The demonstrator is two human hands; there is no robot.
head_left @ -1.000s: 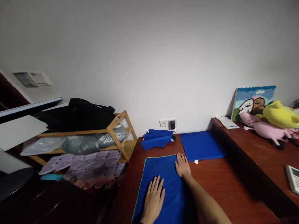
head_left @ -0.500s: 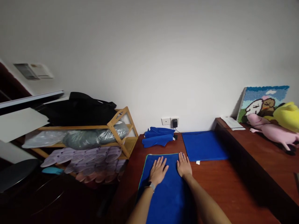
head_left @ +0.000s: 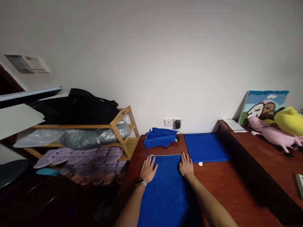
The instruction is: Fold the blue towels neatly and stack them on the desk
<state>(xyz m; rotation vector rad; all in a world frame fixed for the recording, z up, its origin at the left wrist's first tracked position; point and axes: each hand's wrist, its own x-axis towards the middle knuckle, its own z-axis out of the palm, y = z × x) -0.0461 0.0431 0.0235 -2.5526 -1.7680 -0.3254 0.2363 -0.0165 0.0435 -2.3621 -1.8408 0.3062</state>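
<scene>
A blue cloth (head_left: pixel 167 189) with a thin green edge lies spread on the reddish-brown table (head_left: pixel 222 179). My left hand (head_left: pixel 148 169) rests flat on its upper left corner, fingers apart, a watch on the wrist. On the upper right corner my right hand (head_left: pixel 186 165) lies flat, fingers stretched out. Behind the cloth, near the wall, sits a crumpled blue cloth (head_left: pixel 159 141). Another blue cloth (head_left: pixel 205 148) lies flat to the right, with a small white tag at its front edge.
At the left stands a wooden rack (head_left: pixel 127 138) with a black bag (head_left: pixel 80 108), plastic-wrapped items and several purple and pink slippers. A black plug (head_left: pixel 178 124) is in the wall socket. Pink (head_left: pixel 272 130) and yellow plush toys and a picture (head_left: pixel 265 105) stand at the right.
My left hand has moved left, from the inner part of the cloth to its upper left corner. My right hand has stayed nearly in place. The view has shifted slightly.
</scene>
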